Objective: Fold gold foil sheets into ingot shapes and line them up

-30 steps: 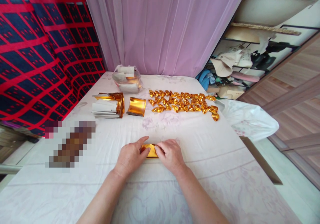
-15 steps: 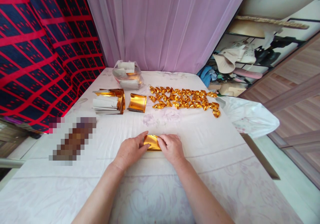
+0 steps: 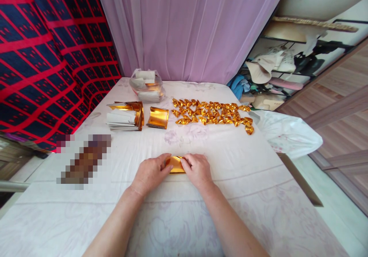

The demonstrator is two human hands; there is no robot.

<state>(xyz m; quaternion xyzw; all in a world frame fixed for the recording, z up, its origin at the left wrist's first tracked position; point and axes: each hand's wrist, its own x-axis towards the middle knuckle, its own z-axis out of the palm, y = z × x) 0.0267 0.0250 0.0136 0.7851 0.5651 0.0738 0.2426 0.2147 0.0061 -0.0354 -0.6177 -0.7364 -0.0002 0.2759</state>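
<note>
A sheet of shiny gold foil paper (image 3: 176,166) lies on the cloth-covered table between my hands, its far edge bent over. My left hand (image 3: 151,171) grips its left end, thumb on top and fingers at the far side. At the right end my right hand (image 3: 198,169) pinches the far edge, with its thumb on the foil; some fingertips are hidden. Beyond them is a small stack of gold foil sheets (image 3: 158,118). To the right of that stack, several folded gold foil pieces (image 3: 212,113) sit in rows.
A larger pile of gold and white sheets (image 3: 122,120) stands at the left, with a clear plastic bag (image 3: 146,86) of sheets behind it. A blurred-out patch (image 3: 86,161) covers something at the left. A white plastic bag (image 3: 293,132) hangs past the table's right edge.
The foil's far edge sits slightly lower, nearer to me, and the left fingers have curled down over it. My right hand has hardly moved.
</note>
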